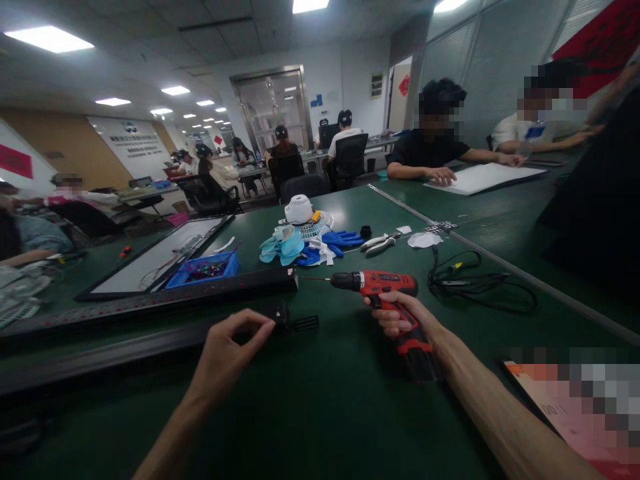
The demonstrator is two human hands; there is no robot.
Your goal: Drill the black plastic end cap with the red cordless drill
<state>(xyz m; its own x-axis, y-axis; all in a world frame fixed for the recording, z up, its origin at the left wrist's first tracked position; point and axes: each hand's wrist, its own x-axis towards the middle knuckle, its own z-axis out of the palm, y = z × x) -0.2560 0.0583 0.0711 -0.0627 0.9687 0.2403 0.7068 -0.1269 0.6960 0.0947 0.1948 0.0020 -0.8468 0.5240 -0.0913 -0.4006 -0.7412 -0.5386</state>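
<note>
My right hand [400, 317] is wrapped round the grip of a red and black cordless drill [385, 283], a finger near its trigger. The drill's long thin bit [315, 278] points left, close to the end of a black bar with red dots [240, 288]. My left hand [237, 343] is closed in a pinch, thumb against forefinger; what it may hold is too small to make out. It hovers by the end of a second long black bar [150, 343], where a black slotted bracket [305, 323] sticks out.
Beyond the bars lie a blue tray of wires [205, 269], a framed panel [150, 257], blue gloves [340, 241], pliers [380, 244] and a white fan part [299, 210]. A black cable [480, 287] lies coiled at right. Across the table [300, 413] sits a person with a white board [483, 178].
</note>
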